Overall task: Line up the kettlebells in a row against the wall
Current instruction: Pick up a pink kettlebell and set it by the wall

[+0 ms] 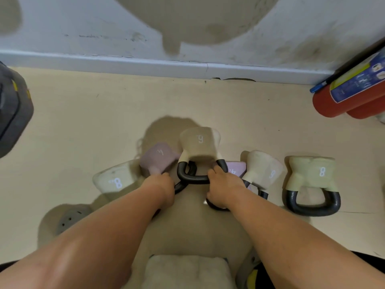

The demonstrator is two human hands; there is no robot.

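Note:
Several kettlebells lie in a loose cluster on the beige floor (pixel 83 122), well short of the wall (pixel 270 28). My right hand (pixel 224 188) is closed on the black handle of a beige kettlebell marked 6 (pixel 199 142), which is blurred and casts a large shadow behind it. My left hand (pixel 161 184) grips the handle of a pink kettlebell marked 4 (pixel 159 156). A second pink kettlebell (pixel 236 167) is partly hidden behind my right hand. To the right lie a cream 6 kettlebell (pixel 264 170) and a pale green 8 kettlebell (pixel 311 172). A cream 8 kettlebell (pixel 115 181) lies on the left.
A white baseboard (pixel 145 65) runs along the stained wall. Two red fire extinguishers (pixel 343 99) lean at the right by the wall. A dark grey object (pixel 12 113) sits at the left edge. Another kettlebell (pixel 70 217) lies tipped at lower left, and a cream one (pixel 187 270) sits below my arms.

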